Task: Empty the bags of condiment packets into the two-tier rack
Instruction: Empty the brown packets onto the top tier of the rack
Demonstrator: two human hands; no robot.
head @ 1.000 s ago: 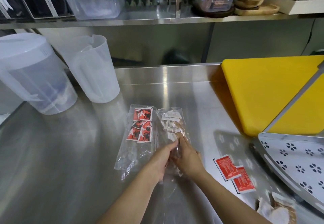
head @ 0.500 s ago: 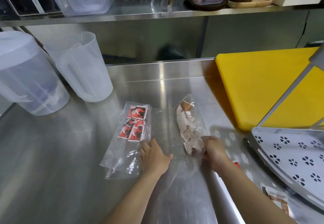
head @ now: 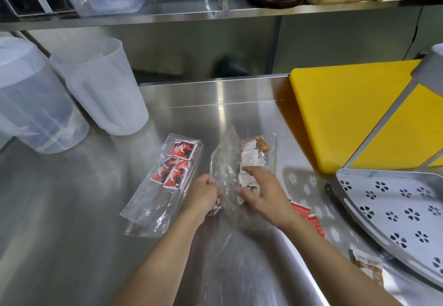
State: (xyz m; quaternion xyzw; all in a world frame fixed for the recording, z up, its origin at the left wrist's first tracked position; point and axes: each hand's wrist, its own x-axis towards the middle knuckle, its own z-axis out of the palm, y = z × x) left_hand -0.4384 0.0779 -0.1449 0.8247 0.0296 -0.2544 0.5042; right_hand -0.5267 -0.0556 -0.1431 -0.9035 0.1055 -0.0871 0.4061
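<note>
A clear bag of white and brown condiment packets (head: 251, 157) lies mid-counter. My right hand (head: 261, 190) rests on its lower part, fingers spread over the packets. My left hand (head: 203, 195) pinches the bag's open plastic edge, pulling it up. To the left lies a second clear bag with red packets (head: 175, 164), untouched. The grey two-tier rack (head: 393, 209) with flower-shaped holes stands at the right. Loose red packets (head: 309, 214) lie beside my right wrist, and brown packets (head: 366, 267) lie under the rack's edge.
Two translucent plastic pitchers (head: 105, 90) stand at the back left. A yellow cutting board (head: 347, 109) lies at the back right, partly behind the rack's post. A steel shelf (head: 191, 15) with containers runs above the counter.
My hands moved back together on the white-packet bag. The left hand left the counter and now grips the bag's edge; the right hand shifted from its side onto the packets.
</note>
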